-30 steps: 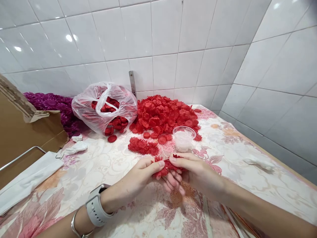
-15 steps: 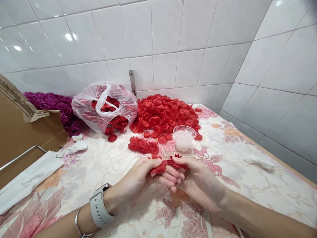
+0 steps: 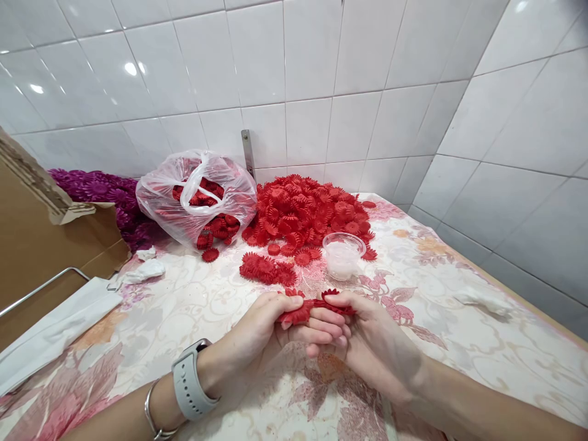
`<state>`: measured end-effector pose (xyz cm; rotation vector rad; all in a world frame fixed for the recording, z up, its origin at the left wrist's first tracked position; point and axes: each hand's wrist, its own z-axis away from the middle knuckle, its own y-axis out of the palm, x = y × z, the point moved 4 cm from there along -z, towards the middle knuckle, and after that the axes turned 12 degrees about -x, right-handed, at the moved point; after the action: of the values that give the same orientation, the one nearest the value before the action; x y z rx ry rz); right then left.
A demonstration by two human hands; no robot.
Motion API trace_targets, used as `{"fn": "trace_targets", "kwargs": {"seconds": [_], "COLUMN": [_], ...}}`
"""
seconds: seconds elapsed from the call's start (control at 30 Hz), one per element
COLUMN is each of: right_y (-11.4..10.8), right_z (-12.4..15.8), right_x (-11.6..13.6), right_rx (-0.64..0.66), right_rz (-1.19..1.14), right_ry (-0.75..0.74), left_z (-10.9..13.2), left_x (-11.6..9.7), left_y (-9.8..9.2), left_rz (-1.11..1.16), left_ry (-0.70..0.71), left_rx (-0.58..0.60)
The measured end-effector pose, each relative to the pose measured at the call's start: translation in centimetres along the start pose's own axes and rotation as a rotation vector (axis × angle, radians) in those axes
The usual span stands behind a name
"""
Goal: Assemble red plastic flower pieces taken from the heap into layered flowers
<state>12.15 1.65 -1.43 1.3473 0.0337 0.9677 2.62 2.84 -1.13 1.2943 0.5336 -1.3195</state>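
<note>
My left hand (image 3: 275, 321) is closed on red artificial flowers (image 3: 296, 312), the thumb pressing on top. Beside it my right hand (image 3: 367, 334) pinches more dark red flower heads (image 3: 337, 306) between thumb and fingers. The fingers of both hands overlap in the middle, so part of what they hold is hidden. Just beyond the hands, a small row of red flower heads (image 3: 266, 269) lies on the floral tablecloth (image 3: 220, 306). A clear round tub (image 3: 343, 260) with whitish contents stands to the right of that row.
A large heap of red flower heads (image 3: 312, 211) lies against the tiled wall. Left of it sits a clear plastic bag (image 3: 160, 205) of red flowers, then purple flowers (image 3: 98, 190). A cardboard box (image 3: 78, 245) is at far left. Crumpled white tissue (image 3: 482, 300) lies at right.
Both hands stay together on the red flowers, with small shifts of fingers and thumbs; my right hand has moved slightly to the right. The scene has shifted slightly rightward in view.
</note>
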Motion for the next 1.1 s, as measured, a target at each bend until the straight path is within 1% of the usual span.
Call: {"fn": "trace_targets", "kwargs": {"seconds": [0.07,0.1,0.2,0.27,0.33,0.4,0.5,0.57,0.63,0.7,0.8,0.9,1.0,1.1], "right_y": [0.0,0.0,0.1,0.2,0.3,0.3,0.1,0.1,0.1,0.1,-0.2,-0.5,-1.0,-1.2], "right_z": [0.0,0.0,0.0,0.0,0.1,0.2,0.3,0.3,0.2,0.1,-0.2,-0.5,-0.8,-1.0], "right_x": [0.2,0.5,1.7,2.3,2.6,2.5,2.4,2.5,2.5,2.4,2.5,2.5,1.7,0.8], "right_rx": [-0.006,-0.001,0.007,-0.004,-0.006,-0.005,-0.031,-0.033,-0.003,0.046,0.099,0.12,0.105,0.076], "right_rz": [0.074,0.158,0.562,0.805,0.932,0.984,0.996,0.977,0.989,1.05,1.079,0.933,0.726,0.485], "right_ry": [-0.041,-0.086,-0.293,-0.385,-0.409,-0.39,-0.367,-0.37,-0.362,-0.329,-0.304,-0.283,-0.197,-0.14], "left_z": [0.1,0.1,0.2,0.2,0.1,0.1,0.1,0.2,0.2,0.2,0.2,0.1,0.0,0.2], "left_x": [-0.4,-0.6,-1.4,-1.6,-1.5,-1.2,-1.0,-1.1,-1.4,-1.7,-1.6,-1.0,-0.2,0.5], "left_y": [0.1,0.2,0.1,-0.3,-0.7,-1.0,-0.9,-0.8,-0.6,-0.5,-0.2,0.2,0.5,0.6], "left_rz": [-0.044,-0.081,-0.241,-0.338,-0.371,-0.365,-0.425,-0.474,-0.483,-0.478,-0.452,-0.343,-0.189,-0.108], "left_ry": [0.006,0.009,0.039,0.055,0.032,0.004,-0.016,-0.019,-0.001,0.026,0.027,0.014,0.036,0.02], "left_rx": [0.055,0.09,0.184,0.194,0.189,0.206,0.239,0.224,0.201,0.175,0.18,0.213,0.188,0.155]}}
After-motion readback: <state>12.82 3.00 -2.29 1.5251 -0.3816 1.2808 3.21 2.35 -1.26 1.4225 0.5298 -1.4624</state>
